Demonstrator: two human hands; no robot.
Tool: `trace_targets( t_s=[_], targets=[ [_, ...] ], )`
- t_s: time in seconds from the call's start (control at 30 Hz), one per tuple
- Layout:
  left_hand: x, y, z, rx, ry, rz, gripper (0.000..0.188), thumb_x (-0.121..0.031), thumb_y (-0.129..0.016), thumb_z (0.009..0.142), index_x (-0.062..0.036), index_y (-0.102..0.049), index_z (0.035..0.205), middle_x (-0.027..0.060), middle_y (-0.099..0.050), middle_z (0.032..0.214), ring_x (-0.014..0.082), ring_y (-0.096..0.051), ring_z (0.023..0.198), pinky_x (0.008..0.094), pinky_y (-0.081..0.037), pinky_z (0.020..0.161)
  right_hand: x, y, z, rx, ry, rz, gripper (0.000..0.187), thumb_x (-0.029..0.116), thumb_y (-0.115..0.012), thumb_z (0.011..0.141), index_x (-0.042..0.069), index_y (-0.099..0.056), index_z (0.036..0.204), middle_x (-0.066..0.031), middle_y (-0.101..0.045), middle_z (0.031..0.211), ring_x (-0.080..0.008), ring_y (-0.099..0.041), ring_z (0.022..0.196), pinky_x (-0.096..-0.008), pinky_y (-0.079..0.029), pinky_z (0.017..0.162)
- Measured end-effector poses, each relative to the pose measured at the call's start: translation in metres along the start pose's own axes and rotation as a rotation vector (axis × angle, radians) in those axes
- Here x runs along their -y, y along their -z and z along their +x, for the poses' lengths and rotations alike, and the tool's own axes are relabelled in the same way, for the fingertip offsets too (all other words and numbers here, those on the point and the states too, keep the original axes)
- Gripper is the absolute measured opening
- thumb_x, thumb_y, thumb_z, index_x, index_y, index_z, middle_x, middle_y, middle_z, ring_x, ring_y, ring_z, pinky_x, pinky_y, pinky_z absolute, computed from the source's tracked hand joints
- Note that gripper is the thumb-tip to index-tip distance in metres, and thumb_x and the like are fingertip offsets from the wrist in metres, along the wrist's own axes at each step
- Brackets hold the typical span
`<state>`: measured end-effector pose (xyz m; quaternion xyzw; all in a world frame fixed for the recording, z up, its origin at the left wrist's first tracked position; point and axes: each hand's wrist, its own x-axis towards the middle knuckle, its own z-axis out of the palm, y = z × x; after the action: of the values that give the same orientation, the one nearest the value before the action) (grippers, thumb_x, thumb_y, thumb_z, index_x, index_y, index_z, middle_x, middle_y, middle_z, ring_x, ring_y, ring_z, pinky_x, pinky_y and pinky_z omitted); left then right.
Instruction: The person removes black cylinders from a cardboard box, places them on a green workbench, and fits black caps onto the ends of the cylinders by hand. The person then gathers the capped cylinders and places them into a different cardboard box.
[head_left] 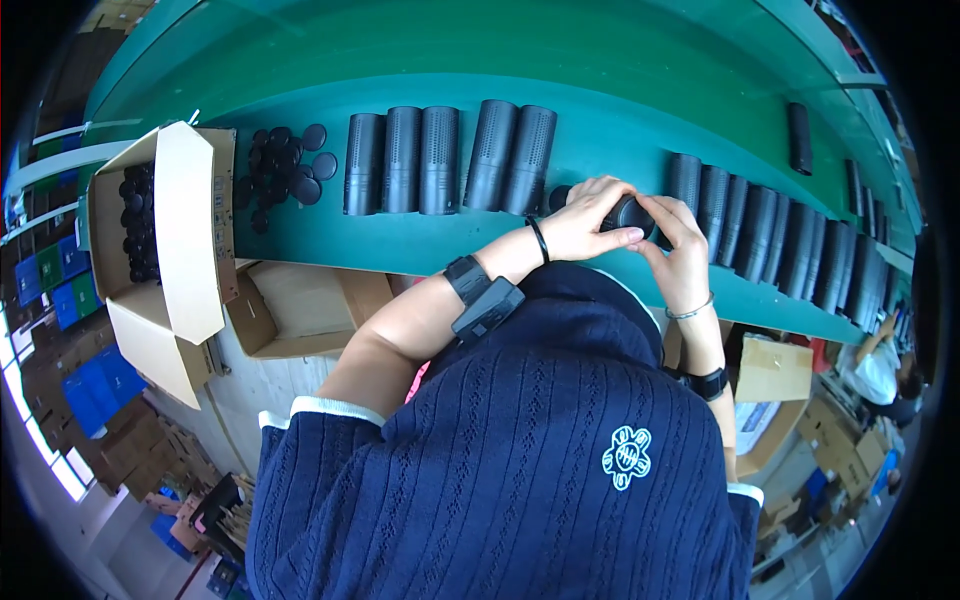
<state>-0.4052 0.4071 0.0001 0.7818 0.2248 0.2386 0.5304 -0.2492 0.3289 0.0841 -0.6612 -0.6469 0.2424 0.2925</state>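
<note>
Both grips (588,214) (682,250) hold rounded, probably plastic piece (628,215).

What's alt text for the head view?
A person's left hand and right hand hold a black cylindrical part at a green work surface. Black perforated cylinders line both sides; loose black discs lie left, beside an open cardboard box.

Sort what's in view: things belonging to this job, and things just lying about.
Likely in the job:
dark cylinder in left hand and right hand
black cylinders along the green table
loose black discs

Apparently just lying about:
open carton below the table edge
blue boxes, far left
</note>
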Motion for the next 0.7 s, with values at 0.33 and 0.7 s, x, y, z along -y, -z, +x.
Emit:
trace_targets(
  t_s=[0.33, 0.7],
  targets=[
    [-0.002, 0.002, -0.001, -0.003, 0.010, -0.015, 0.054, -0.041, -0.061, 0.085, -0.0052, -0.045, 0.122, 0.0176, -0.049, 0.119, 0.0361, -0.046, 0.112, 0.0452, -0.033, 0.097, 0.002, -0.002, 0.000, -0.002, -0.049, 0.060, 0.053, -0.005, -0.074, 0.060, 0.001, -0.063, 0.112, -0.0135, -0.061, 0.108, -0.0273, -0.060, 0.100, -0.0324, -0.049, 0.085],
    [0.001, 0.001, -0.001, -0.002, 0.007, 0.008, 0.053, -0.041, -0.061, 0.086, -0.0051, -0.045, 0.122, 0.0175, -0.050, 0.118, 0.0359, -0.047, 0.111, 0.0446, -0.034, 0.096, 0.012, 0.001, 0.004, 0.041, -0.013, -0.097, 0.055, -0.005, -0.075, 0.061, 0.001, -0.062, 0.113, -0.0139, -0.060, 0.108, -0.0277, -0.059, 0.098, -0.0323, -0.049, 0.085]
  ],
)
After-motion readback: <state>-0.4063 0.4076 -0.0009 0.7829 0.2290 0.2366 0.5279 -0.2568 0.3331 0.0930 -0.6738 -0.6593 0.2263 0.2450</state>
